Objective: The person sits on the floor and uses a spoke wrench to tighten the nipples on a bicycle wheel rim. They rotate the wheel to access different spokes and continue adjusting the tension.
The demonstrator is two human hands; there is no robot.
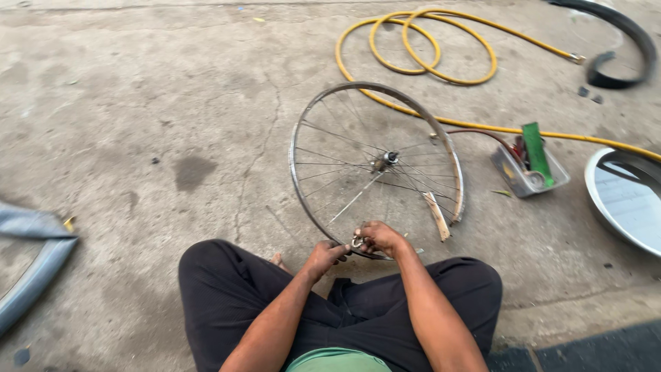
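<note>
A bare bicycle wheel rim [303, 122] with thin spokes and a hub [385, 160] lies flat on the concrete in front of my crossed legs. My left hand [323, 257] grips the near edge of the rim. My right hand [380, 238] is closed on a small metal tool [357, 242] pressed against the rim's near edge, between both hands. A strip of rim tape [437, 215] hangs loose at the rim's right side.
A yellow hose [420, 48] coils at the back. A small metal box [527, 171] holding a green tool sits right of the wheel. A water-filled metal basin [623, 200] is at far right, a black tyre [623, 41] top right, grey rubber [31, 262] at left.
</note>
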